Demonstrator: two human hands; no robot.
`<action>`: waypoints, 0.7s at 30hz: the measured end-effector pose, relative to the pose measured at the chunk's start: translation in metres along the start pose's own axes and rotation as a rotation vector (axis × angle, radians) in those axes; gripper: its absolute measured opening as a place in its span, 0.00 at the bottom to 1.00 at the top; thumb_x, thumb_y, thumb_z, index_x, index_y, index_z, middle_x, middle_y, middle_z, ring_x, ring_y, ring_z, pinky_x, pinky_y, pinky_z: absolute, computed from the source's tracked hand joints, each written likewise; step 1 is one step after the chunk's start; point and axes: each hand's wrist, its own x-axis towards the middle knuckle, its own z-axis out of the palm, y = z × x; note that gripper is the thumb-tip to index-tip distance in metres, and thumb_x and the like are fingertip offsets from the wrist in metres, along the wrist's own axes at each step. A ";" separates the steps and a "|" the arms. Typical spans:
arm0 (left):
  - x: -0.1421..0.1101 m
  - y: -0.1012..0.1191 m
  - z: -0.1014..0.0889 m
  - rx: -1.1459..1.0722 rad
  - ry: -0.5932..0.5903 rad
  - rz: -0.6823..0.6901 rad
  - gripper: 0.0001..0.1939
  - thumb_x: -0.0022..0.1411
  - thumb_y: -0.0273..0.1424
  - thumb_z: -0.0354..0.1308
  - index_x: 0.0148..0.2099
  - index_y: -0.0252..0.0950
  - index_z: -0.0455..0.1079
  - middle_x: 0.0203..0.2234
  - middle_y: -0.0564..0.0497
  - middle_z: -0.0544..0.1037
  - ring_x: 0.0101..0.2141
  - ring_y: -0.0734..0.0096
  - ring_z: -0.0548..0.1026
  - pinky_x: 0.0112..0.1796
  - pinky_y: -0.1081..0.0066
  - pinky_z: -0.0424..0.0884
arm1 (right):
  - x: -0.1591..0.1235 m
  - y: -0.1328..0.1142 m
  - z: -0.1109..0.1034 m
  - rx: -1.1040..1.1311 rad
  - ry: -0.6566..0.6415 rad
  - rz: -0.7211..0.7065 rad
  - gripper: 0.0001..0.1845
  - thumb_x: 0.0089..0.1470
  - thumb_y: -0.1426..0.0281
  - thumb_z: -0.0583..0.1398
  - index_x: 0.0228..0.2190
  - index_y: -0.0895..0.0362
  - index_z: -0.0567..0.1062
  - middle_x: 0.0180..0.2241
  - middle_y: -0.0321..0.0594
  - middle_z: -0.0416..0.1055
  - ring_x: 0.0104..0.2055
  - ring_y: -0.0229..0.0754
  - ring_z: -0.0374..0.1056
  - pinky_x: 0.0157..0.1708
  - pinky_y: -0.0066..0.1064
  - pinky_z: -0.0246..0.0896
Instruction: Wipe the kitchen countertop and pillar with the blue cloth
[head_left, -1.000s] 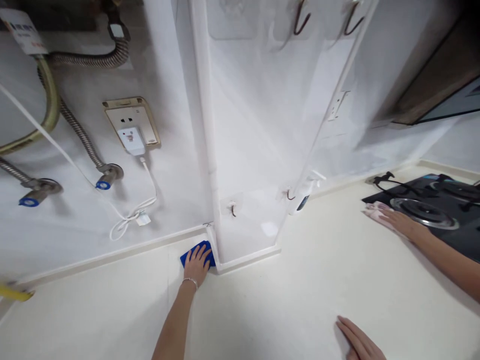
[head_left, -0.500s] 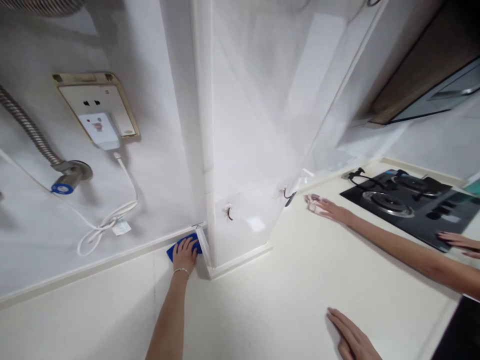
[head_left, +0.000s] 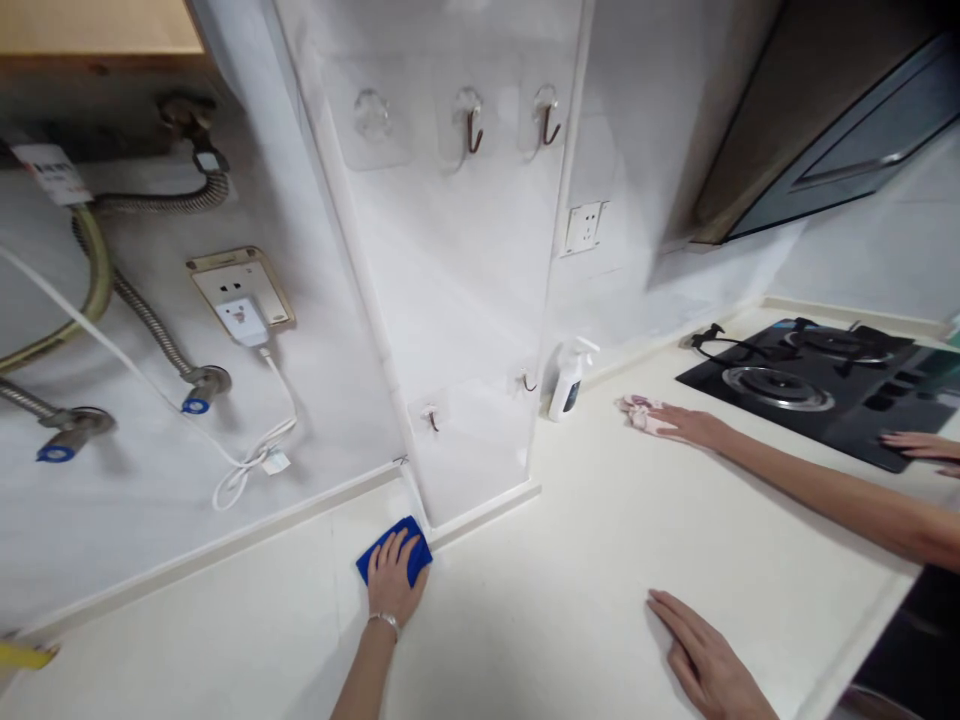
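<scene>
My left hand (head_left: 395, 580), a bracelet at its wrist, presses a folded blue cloth (head_left: 414, 566) onto the white countertop (head_left: 555, 590). Its fingers spread over the cloth, beside the foot of the tiled pillar (head_left: 472, 300). At the lower right, my right hand (head_left: 705, 655) rests on the counter with fingers stretched out and nothing under it that I can see. Further back, a co-worker's hand (head_left: 690, 427) lies on a pinkish cloth (head_left: 641, 413). That person's other hand (head_left: 919, 443) rests at the edge of the black gas hob (head_left: 832, 390).
A white spray bottle (head_left: 570, 380) stands behind the pillar's right side. Wall hooks (head_left: 471, 120) stick to the pillar. On the left wall are a plugged socket (head_left: 240, 297), a looped white cord (head_left: 244, 470) and valves (head_left: 206, 390). A range hood (head_left: 817, 150) hangs above the hob.
My left hand has drawn the blue cloth out of the corner, toward me and slightly right. The view has tilted up, showing more hooks and the spray bottle. My right hand has hardly moved.
</scene>
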 end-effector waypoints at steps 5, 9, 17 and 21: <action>-0.024 0.007 -0.001 -0.046 0.062 -0.036 0.23 0.64 0.28 0.48 0.60 0.46 0.68 0.59 0.50 0.72 0.58 0.61 0.68 0.60 0.55 0.60 | 0.001 0.000 0.001 -0.016 0.014 -0.044 0.30 0.61 0.67 0.51 0.63 0.54 0.61 0.63 0.44 0.61 0.62 0.51 0.61 0.57 0.44 0.66; -0.012 0.016 -0.009 -0.291 0.189 -0.320 0.24 0.62 0.26 0.49 0.58 0.44 0.69 0.51 0.48 0.78 0.51 0.59 0.74 0.56 0.55 0.64 | 0.000 0.005 0.007 -0.016 0.066 -0.096 0.30 0.61 0.67 0.51 0.64 0.53 0.60 0.63 0.44 0.60 0.61 0.51 0.63 0.56 0.44 0.68; 0.048 0.036 0.002 -0.684 0.331 -0.495 0.27 0.67 0.36 0.45 0.67 0.40 0.55 0.57 0.45 0.74 0.54 0.62 0.73 0.55 0.61 0.69 | -0.003 0.011 0.009 -0.038 0.057 -0.109 0.33 0.60 0.67 0.52 0.66 0.50 0.55 0.65 0.42 0.58 0.62 0.54 0.62 0.54 0.48 0.69; 0.055 0.043 0.020 -0.765 0.259 -0.342 0.28 0.63 0.30 0.48 0.65 0.38 0.59 0.60 0.46 0.70 0.60 0.64 0.67 0.62 0.59 0.61 | -0.004 0.009 0.003 -0.025 0.040 -0.110 0.34 0.60 0.66 0.52 0.66 0.49 0.54 0.64 0.42 0.58 0.61 0.54 0.63 0.53 0.48 0.70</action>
